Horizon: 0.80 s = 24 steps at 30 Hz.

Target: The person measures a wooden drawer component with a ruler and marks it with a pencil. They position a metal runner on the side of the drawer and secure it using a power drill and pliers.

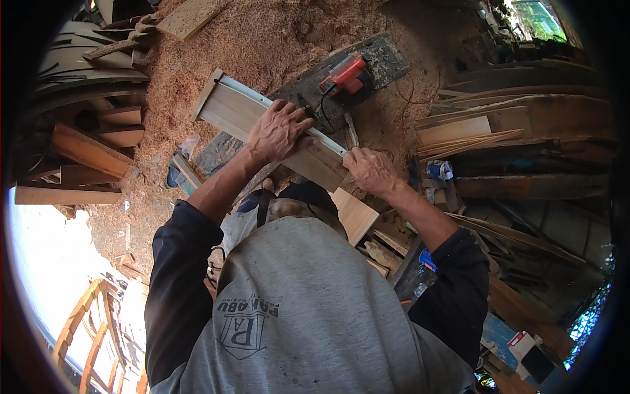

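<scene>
A light wooden board (230, 113), with a short crosspiece (207, 95) at its far left end, lies slantwise in front of me. Along its far edge runs a white metal strip with small holes that looks like a drawer runner (244, 90). My left hand (281, 131) is curled over the strip and the board's edge near the middle. At the strip's right end, my right hand (374, 172) is closed with its fingers pinched on the tip. Whether it also holds something small is hidden.
A red power tool (344, 74) with a cord rests on a dark, dusty bench plank (387, 56). Near it lies a narrow wooden stick (351, 130). Shavings (275, 39) cover the ground. Boards (505, 118) are stacked at right, others (92, 151) at left.
</scene>
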Tool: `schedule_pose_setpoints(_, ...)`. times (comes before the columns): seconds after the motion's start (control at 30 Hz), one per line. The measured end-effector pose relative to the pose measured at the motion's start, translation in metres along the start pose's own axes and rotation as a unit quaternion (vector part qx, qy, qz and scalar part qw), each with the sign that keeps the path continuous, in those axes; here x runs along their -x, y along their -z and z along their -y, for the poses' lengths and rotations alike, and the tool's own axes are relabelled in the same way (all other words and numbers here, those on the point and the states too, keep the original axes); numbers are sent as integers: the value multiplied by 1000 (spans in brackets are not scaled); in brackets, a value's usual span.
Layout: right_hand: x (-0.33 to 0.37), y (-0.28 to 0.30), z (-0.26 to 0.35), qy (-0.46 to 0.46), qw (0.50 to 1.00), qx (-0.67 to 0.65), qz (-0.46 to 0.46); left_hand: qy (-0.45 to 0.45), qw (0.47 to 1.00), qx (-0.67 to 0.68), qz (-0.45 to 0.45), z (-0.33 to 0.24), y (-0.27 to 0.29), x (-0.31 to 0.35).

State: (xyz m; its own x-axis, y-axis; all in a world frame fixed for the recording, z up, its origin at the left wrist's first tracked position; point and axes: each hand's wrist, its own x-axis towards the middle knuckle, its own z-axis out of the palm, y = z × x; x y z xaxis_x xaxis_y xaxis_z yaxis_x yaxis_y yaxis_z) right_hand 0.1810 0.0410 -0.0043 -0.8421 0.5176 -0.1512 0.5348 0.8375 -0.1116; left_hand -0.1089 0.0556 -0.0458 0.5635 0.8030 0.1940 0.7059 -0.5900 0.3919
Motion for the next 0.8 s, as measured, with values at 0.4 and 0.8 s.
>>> schedule_pose_setpoints(0.4, 6, 5, -12, 60, 997, -26, -29, 18, 999, 3, 41, -2, 8, -3)
schedule_pose_setpoints(0.8, 10, 7, 2, -138, 986, -77, 60, 199, 901, 125, -364, 15, 13, 41)
